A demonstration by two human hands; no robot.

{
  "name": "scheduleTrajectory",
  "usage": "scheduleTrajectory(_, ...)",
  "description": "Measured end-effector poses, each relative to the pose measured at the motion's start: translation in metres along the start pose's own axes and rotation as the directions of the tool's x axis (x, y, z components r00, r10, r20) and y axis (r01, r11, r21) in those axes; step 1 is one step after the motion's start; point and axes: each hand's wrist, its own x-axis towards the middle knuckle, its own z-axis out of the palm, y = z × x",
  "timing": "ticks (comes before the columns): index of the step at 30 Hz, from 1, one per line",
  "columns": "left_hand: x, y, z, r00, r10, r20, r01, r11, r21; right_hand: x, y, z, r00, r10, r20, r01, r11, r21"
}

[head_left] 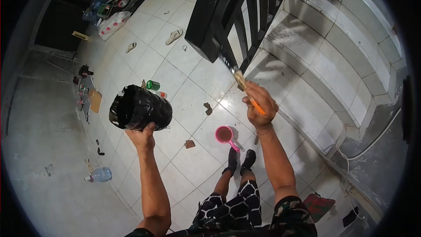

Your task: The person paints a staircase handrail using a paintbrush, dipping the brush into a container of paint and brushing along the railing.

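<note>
My left hand (142,138) grips a black, paint-coated container (152,109) with a ragged cut rim, tilted so its mouth faces left. My right hand (262,107) is closed around a paintbrush (240,80) with an orange handle end. The wet, dark bristles point up and left at the lower end of a black stair railing (214,22), seemingly against its side; exact contact is hard to tell. The railing looks glossy in places, with several upright bars beside its thick post.
Curved tiled steps (302,48) rise on the right. Near my feet sits a pink dipper (224,134) holding brownish liquid. A green can (153,85), a sandal (174,37) and a brown scrap (189,144) lie on the tiles. A clear plastic bottle (101,174) lies left.
</note>
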Motion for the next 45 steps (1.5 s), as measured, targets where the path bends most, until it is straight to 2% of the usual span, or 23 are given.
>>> scheduleTrajectory(1, -0.003, -0.009, -0.003, 1.0, -0.03, 0.002, 0.03, 0.999, 0.012, 0.01, -0.001, 0.002, 0.996, -0.087, -0.008, 0.086, 0.995, -0.055)
scheduleTrajectory(2, -0.005, -0.012, 0.0, 1.0, -0.029, 0.009, 0.029, 0.999, 0.015, 0.012, 0.006, 0.01, 0.996, -0.084, -0.015, 0.083, 0.995, -0.057)
scheduleTrajectory(4, -0.01, -0.016, 0.01, 1.0, -0.024, -0.001, 0.024, 1.0, -0.015, 0.014, 0.016, 0.021, 0.979, -0.153, 0.133, 0.163, 0.985, -0.064)
scheduleTrajectory(5, -0.011, -0.022, 0.008, 0.999, -0.032, 0.018, 0.032, 0.999, -0.011, 0.002, 0.021, 0.025, 0.978, -0.12, 0.17, 0.133, 0.989, -0.07)
scheduleTrajectory(8, -0.013, -0.026, 0.009, 0.999, -0.035, 0.029, 0.036, 0.999, -0.036, -0.025, 0.035, 0.018, 0.988, -0.034, 0.152, 0.058, 0.986, -0.155)
scheduleTrajectory(9, -0.014, -0.029, 0.006, 0.999, -0.036, 0.034, 0.037, 0.999, -0.038, -0.027, 0.04, 0.01, 0.989, -0.073, 0.132, 0.101, 0.971, -0.218)
scheduleTrajectory(12, -0.013, -0.036, -0.001, 0.999, -0.016, 0.05, 0.019, 0.998, -0.06, 0.003, 0.009, 0.005, 0.991, -0.122, -0.05, 0.12, 0.992, -0.04)
scheduleTrajectory(16, -0.016, -0.031, -0.017, 0.998, -0.019, 0.067, 0.024, 0.998, -0.061, 0.003, 0.007, 0.035, 0.986, -0.162, 0.029, 0.164, 0.984, -0.075)
scheduleTrajectory(18, -0.014, -0.036, -0.026, 0.997, -0.009, 0.079, 0.015, 0.996, -0.088, -0.033, 0.029, 0.041, 1.0, -0.014, 0.021, 0.018, 0.983, -0.185)
scheduleTrajectory(20, -0.014, -0.043, -0.045, 0.994, -0.021, 0.106, 0.027, 0.998, -0.053, -0.061, 0.028, 0.035, 1.0, 0.01, 0.021, -0.005, 0.974, -0.225)
scheduleTrajectory(23, -0.016, -0.05, -0.062, 0.992, -0.033, 0.118, 0.052, 0.985, -0.163, -0.061, 0.007, 0.026, 0.984, 0.057, -0.167, -0.096, 0.967, -0.237)
scheduleTrajectory(24, -0.02, -0.053, -0.069, 0.992, -0.032, 0.119, 0.052, 0.984, -0.172, -0.049, 0.0, 0.027, 0.985, 0.049, -0.165, -0.089, 0.966, -0.243)
scheduleTrajectory(26, -0.023, -0.06, -0.082, 0.988, -0.021, 0.154, 0.036, 0.994, -0.098, -0.017, 0.003, 0.04, 0.956, -0.078, -0.283, 0.027, 0.984, -0.179)
scheduleTrajectory(27, -0.025, -0.062, -0.087, 0.988, -0.017, 0.157, 0.032, 0.995, -0.094, -0.013, 0.008, 0.047, 0.954, -0.087, -0.288, 0.034, 0.982, -0.184)
scheduleTrajectory(30, -0.033, -0.063, -0.097, 0.984, -0.09, 0.151, 0.105, 0.99, -0.091, -0.032, 0.018, 0.063, 0.989, -0.083, -0.121, 0.037, 0.939, -0.342)
scheduleTrajectory(32, -0.034, -0.066, -0.106, 0.982, -0.096, 0.165, 0.11, 0.991, -0.081, -0.066, 0.024, 0.058, 0.989, 0.093, -0.117, -0.122, 0.955, -0.272)
scheduleTrajectory(36, -0.03, -0.066, -0.109, 0.975, -0.105, 0.198, 0.123, 0.989, -0.079, -0.058, 0.004, 0.043, 0.968, 0.113, -0.226, -0.176, 0.943, -0.284)
scheduleTrajectory(38, -0.031, -0.074, -0.109, 0.98, -0.079, 0.182, 0.095, 0.992, -0.085, -0.022, -0.01, 0.046, 0.851, 0.261, -0.456, -0.203, 0.964, 0.174)
scheduleTrajectory(39, -0.032, -0.076, -0.109, 0.984, -0.056, 0.166, 0.071, 0.993, -0.09, -0.015, -0.003, 0.052, 0.848, 0.266, -0.459, -0.205, 0.962, 0.179)
scheduleTrajectory(40, -0.033, -0.076, -0.108, 0.984, -0.054, 0.169, 0.069, 0.994, -0.086, -0.006, 0.006, 0.059, 0.713, 0.485, -0.506, -0.201, 0.833, 0.515)
scheduleTrajectory(41, -0.035, -0.076, -0.106, 0.982, -0.061, 0.178, 0.078, 0.993, -0.087, 0.001, 0.008, 0.066, 0.564, 0.69, -0.454, -0.115, 0.609, 0.784)
scheduleTrajectory(42, -0.037, -0.075, -0.104, 0.979, -0.071, 0.189, 0.087, 0.993, -0.079, 0.001, 0.008, 0.072, 0.47, 0.79, -0.394, -0.182, 0.524, 0.832)
scheduleTrajectory(45, -0.039, -0.072, -0.094, 0.979, -0.052, 0.196, 0.074, 0.992, -0.103, -0.026, 0.037, 0.091, 0.265, 0.902, -0.341, -0.256, 0.407, 0.877)
